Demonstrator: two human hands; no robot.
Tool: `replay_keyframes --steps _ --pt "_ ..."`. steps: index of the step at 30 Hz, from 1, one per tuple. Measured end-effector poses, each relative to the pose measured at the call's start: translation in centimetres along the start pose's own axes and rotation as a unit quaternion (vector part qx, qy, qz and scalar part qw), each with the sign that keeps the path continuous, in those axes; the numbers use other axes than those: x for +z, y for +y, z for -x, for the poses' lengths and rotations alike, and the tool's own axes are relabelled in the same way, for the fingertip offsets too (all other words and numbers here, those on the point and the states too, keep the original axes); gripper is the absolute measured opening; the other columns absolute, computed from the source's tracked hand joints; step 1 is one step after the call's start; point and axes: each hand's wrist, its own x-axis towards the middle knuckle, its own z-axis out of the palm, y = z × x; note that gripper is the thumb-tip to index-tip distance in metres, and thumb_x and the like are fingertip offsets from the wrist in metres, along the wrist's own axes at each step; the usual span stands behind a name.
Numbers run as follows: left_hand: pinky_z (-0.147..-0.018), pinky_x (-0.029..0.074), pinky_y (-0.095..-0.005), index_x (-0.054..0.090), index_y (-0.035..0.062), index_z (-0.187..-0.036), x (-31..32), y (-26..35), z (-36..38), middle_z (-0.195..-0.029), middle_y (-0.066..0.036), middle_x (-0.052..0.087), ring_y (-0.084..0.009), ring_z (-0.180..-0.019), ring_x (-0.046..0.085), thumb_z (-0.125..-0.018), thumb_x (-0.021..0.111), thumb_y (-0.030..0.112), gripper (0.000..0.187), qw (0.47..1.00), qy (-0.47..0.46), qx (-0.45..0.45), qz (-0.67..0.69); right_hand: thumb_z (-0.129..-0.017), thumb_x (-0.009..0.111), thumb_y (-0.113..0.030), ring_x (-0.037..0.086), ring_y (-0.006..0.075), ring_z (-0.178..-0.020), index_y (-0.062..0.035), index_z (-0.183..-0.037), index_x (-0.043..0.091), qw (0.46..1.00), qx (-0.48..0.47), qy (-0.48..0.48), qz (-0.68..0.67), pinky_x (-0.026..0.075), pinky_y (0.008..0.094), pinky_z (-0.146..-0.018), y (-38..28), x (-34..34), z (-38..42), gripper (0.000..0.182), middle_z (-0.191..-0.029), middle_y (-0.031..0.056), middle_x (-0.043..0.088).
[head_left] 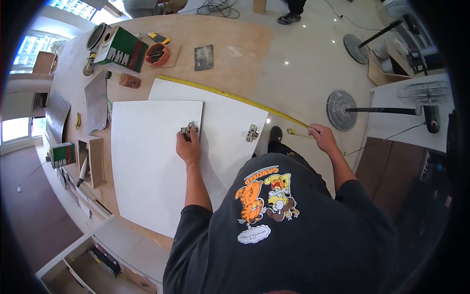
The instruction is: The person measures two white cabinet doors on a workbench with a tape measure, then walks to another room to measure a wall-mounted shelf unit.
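Note:
Two white panels lie overlapped on the wooden worktop; the upper panel [152,161] partly covers the lower panel [225,117]. My left hand [188,148] is closed with its fingertips at a metal cabinet hinge [190,128] near the upper panel's right edge. Another metal hinge [252,133] sits near the lower panel's right edge. A yellow tape measure [225,93] stretches along the far edge of the lower panel and past its corner. Out beyond that corner, my right hand [323,138] pinches the tape's near end.
On the worktop [235,32] stand a green can [120,49], an orange bowl [157,54], a reddish jar [129,81] and a utility knife [159,38]. A grey plate [203,57] lies beyond the panels. Standing fans [341,110] are at right. Another person's shoe [289,18] shows at the top.

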Motion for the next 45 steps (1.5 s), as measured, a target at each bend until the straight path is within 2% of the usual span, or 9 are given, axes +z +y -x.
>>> replay_keyframes --steps 4,6,13,22,37,40,45 --pt "-0.059 0.047 -0.0397 0.054 0.0029 -0.079 0.0 -0.3 0.3 -0.071 -0.01 0.062 -0.0282 -0.062 0.058 -0.086 0.068 0.033 0.034 1.0 0.007 0.008 -0.001 -0.091 0.058 -0.02 0.064 0.0159 -0.073 0.0016 -0.096 0.067 1.0 0.016 -0.008 -0.003 0.049 0.0304 -0.07 -0.2 -0.3 0.0 0.023 -0.079 0.0099 0.068" --pt "-0.058 0.047 -0.0397 0.055 0.0029 -0.079 0.1 -0.2 0.1 -0.071 -0.011 0.063 -0.0282 -0.062 0.059 -0.087 0.068 0.033 0.034 0.999 0.019 0.036 0.005 -0.092 0.058 -0.02 0.065 0.0175 -0.074 0.001 -0.096 0.067 1.0 0.002 0.005 -0.017 0.049 0.0308 -0.07 0.6 0.4 -0.1 0.023 -0.079 0.0103 0.068" --pt "-0.058 0.047 -0.0389 0.055 0.0022 -0.079 0.1 0.5 0.3 -0.073 -0.011 0.064 -0.0272 -0.063 0.06 -0.087 0.068 0.033 0.034 1.0 0.022 0.013 0.011 -0.092 0.059 -0.022 0.066 0.0223 -0.074 -0.0018 -0.101 0.067 1.0 -0.004 -0.007 0.012 0.05 0.0308 -0.072 -0.1 -0.5 0.0 0.024 -0.082 0.0126 0.069" --pt "-0.056 0.044 -0.0355 0.053 0.0011 -0.077 0.2 0.6 0.3 -0.068 -0.008 0.06 -0.0229 -0.059 0.055 -0.089 0.066 0.033 0.037 0.999 0.02 0.027 -0.007 -0.092 0.059 -0.022 0.067 0.0202 -0.079 -0.0036 -0.105 0.069 0.999 0.037 -0.003 0.004 0.051 0.0303 -0.075 0.2 -0.3 0.1 0.025 -0.087 0.0109 0.071" --pt "-0.057 0.042 -0.0329 0.053 0.0012 -0.075 0.3 0.5 0.3 -0.067 -0.005 0.056 -0.0176 -0.06 0.05 -0.089 0.066 0.035 0.039 1.0 0.012 -0.001 -0.003 -0.091 0.06 -0.021 0.066 0.0189 -0.079 -0.0027 -0.105 0.068 0.999 0.042 -0.005 -0.01 0.05 0.0294 -0.075 0.7 -0.1 -0.1 0.024 -0.087 0.0111 0.071" --pt "-0.056 0.042 -0.0322 0.053 0.0012 -0.076 0.4 0.4 0.3 -0.066 -0.004 0.057 -0.0174 -0.059 0.05 -0.089 0.066 0.034 0.038 1.0 0.008 -0.007 0.013 -0.091 0.06 -0.021 0.066 0.0188 -0.078 -0.003 -0.105 0.069 0.999 0.042 0.003 -0.021 0.05 0.0297 -0.075 0.7 0.0 0.0 0.024 -0.087 0.0107 0.071" --pt "-0.057 0.045 -0.0352 0.053 0.0018 -0.077 0.3 0.2 0.2 -0.069 -0.007 0.061 -0.0226 -0.061 0.057 -0.088 0.066 0.032 0.035 1.0 0.007 0.003 -0.007 -0.091 0.06 -0.022 0.065 0.0187 -0.077 -0.0039 -0.104 0.069 0.999 0.04 -0.009 0.002 0.05 0.03 -0.075 0.7 -0.1 0.0 0.024 -0.085 0.01 0.07"
